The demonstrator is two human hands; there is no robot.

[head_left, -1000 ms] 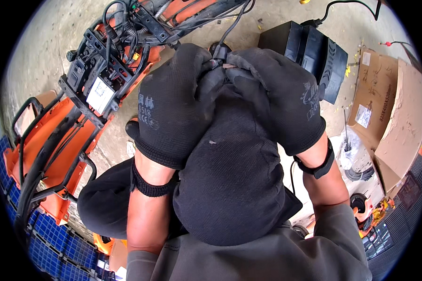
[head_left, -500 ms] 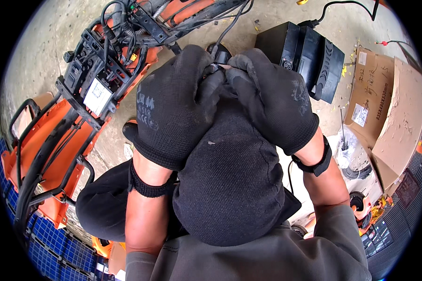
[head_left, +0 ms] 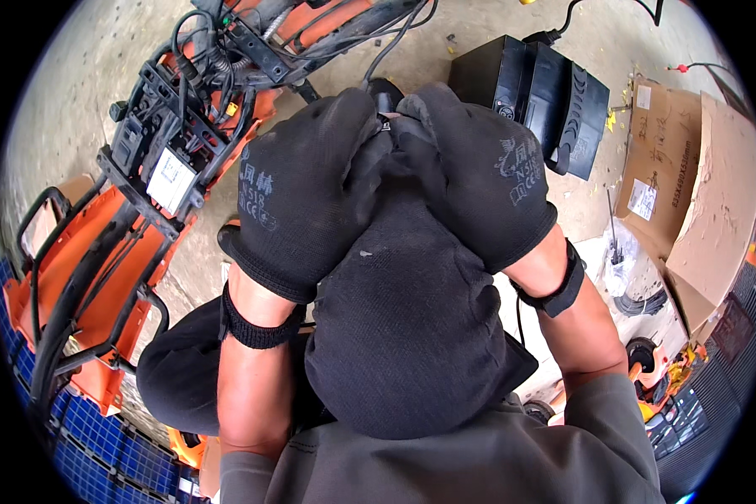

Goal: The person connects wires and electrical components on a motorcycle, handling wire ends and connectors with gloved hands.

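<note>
Both hands wear black knit work gloves and are drawn close together in front of me. My left hand (head_left: 315, 185) is closed, its fingers bent inward where a thin black cable (head_left: 389, 55) runs down behind them. My right hand (head_left: 479, 172) is closed too, thumb and fingers pinched against the left fingertips. A tiny dark piece (head_left: 385, 126) with a light mark shows between the fingertips, too small to name. Just beyond them is a rounded black thing (head_left: 385, 91), partly covered by the gloves. A black knit cap (head_left: 403, 328) hides what lies beneath the hands.
An orange vehicle frame (head_left: 134, 227) with black tubes and wiring stands at the left. A black box with a handle (head_left: 533, 101), a cable plugged into it, sits beyond my right hand. Farther right are an open cardboard box (head_left: 664, 176) and a coiled black cable (head_left: 638, 304).
Both hands have shifted slightly left and rolled, so more of the glove backs shows. The right fingers have folded in closer to the left ones.
</note>
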